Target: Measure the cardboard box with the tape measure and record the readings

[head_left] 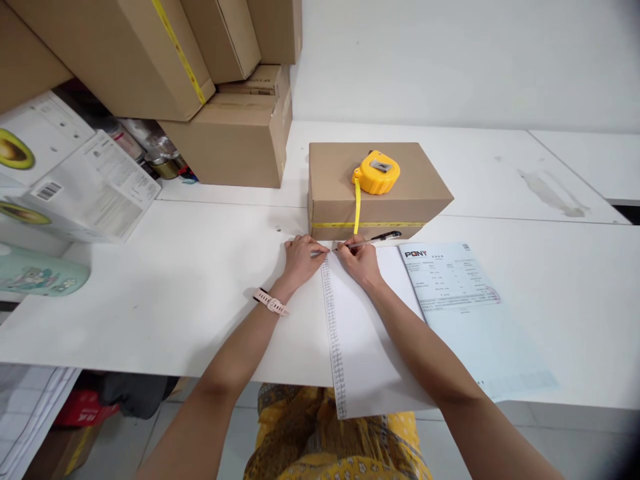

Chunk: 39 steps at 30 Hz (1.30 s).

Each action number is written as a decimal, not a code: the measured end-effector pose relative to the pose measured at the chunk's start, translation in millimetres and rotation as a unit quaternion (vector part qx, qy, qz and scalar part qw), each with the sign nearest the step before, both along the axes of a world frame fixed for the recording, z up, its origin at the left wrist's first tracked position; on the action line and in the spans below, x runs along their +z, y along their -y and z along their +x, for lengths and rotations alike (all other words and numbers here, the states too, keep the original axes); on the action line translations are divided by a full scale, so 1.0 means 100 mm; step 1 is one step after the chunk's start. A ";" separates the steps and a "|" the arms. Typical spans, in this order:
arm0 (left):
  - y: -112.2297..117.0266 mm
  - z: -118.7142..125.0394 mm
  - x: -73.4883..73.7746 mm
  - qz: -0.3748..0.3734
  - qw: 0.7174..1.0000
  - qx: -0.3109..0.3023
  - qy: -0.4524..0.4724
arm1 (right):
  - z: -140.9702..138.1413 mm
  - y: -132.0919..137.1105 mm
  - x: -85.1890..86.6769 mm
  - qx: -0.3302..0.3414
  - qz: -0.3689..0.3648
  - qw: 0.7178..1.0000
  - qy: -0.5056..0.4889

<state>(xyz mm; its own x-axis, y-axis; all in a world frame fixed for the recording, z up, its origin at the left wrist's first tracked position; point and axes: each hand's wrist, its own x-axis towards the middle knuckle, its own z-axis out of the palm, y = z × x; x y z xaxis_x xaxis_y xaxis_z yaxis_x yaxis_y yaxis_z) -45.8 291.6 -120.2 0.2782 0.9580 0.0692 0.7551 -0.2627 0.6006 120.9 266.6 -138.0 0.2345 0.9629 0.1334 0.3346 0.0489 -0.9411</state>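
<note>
A black-capped pen [385,236] is gripped in my right hand [359,262], its tip down at the top of a white page. That page belongs to a spiral notebook [375,353], its coil running along the left side. My left hand [303,260], with a pink watch band at the wrist, is closed with its thumb and fingertips at the notebook's top left corner. Just beyond both hands sits a cardboard box [330,173]. On top of it rests a yellow tape measure [377,173], its blade hanging over the box's front toward my right hand.
Right of the notebook lies a pale blue printed sheet [465,313] headed PONY. Stacked cartons [235,147] stand at the back left, beside white boxes with avocado pictures [95,187] and a green bottle [45,270]. The white table's front edge [200,375] is near my body.
</note>
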 end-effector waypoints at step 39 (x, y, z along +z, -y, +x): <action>-0.01 0.00 -0.02 -0.007 1.000 0.007 0.006 | -0.01 0.00 0.02 0.010 -0.005 1.000 -0.010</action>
<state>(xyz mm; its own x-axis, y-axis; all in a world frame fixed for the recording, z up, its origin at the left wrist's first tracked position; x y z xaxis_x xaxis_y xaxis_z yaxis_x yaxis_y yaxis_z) -45.7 292.4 -122.4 0.2636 0.9628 0.0593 0.7514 -0.2435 0.6132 119.6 266.3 -136.0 0.2186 0.9685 0.1194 0.3146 0.0459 -0.9481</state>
